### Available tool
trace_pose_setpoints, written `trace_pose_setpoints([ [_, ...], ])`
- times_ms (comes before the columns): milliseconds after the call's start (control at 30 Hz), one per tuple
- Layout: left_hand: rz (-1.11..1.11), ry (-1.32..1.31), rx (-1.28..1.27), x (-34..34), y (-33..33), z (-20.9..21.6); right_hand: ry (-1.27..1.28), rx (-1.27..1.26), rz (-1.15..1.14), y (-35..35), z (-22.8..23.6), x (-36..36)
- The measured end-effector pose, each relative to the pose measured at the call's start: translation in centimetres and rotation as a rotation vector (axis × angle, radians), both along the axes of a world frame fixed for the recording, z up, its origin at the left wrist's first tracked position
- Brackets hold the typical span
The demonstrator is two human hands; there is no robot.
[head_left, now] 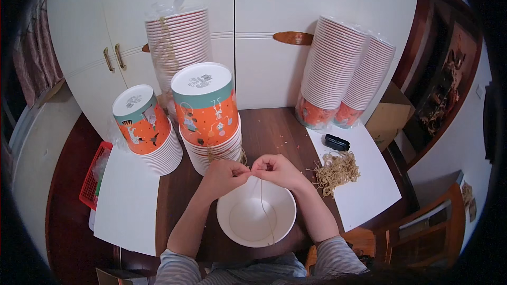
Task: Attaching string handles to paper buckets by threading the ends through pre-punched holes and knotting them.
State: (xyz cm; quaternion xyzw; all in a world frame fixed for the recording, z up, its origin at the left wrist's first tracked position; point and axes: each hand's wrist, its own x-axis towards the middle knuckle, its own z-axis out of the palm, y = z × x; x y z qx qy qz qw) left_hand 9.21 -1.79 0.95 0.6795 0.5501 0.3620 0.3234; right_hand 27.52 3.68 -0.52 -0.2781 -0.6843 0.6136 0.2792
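A white paper bucket [238, 221] stands in front of me with its mouth up. At its far rim the fingertips of my left hand [228, 176] and my right hand [279, 171] almost meet, both pinched on a thin tan string [262, 200]. One length of the string hangs from the fingers across the bucket's inside to its near rim. Whether the string passes through the bucket's wall is hidden by my fingers. Just beyond my left hand is a stack of upside-down orange and green buckets [206, 116] with white rims.
A smaller upside-down bucket stack [140, 126] stands at left. Tall wrapped stacks rise at back left [179, 37] and back right [332, 63]. A tangled string heap [338, 171] and a black case [337, 142] lie at right. A red basket [95, 174] is beyond the table's left edge.
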Motion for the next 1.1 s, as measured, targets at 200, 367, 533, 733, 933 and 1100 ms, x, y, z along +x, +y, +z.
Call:
trace_pose_setpoints([
  [200, -0.023, -0.084, 0.038, -0.1, 0.3, -0.9, 0.003, 0.038, -0.002, 0.0, -0.2, -0.2],
  [367, -0.048, 0.02, 0.067, 0.0, 0.2, 0.0, -0.035, 0.098, -0.028, -0.1, -0.2, 0.0],
  [533, -0.024, -0.072, 0.087, 0.2, 0.1, -0.2, 0.003, 0.099, -0.023, -0.3, 0.0, -0.2],
  [733, -0.014, -0.031, 0.069, 0.2, 0.1, 0.1, -0.031, 0.131, -0.033, -0.2, 0.1, -0.1],
  [933, -0.055, -0.011, 0.114, -0.2, 0.4, -0.8, -0.038, 0.157, -0.038, -0.2, 0.1, 0.0],
  [1100, -0.098, -0.066, 0.132, -0.6, 1.1, -1.8, -0.053, 0.178, -0.049, -0.5, 0.5, 0.0],
])
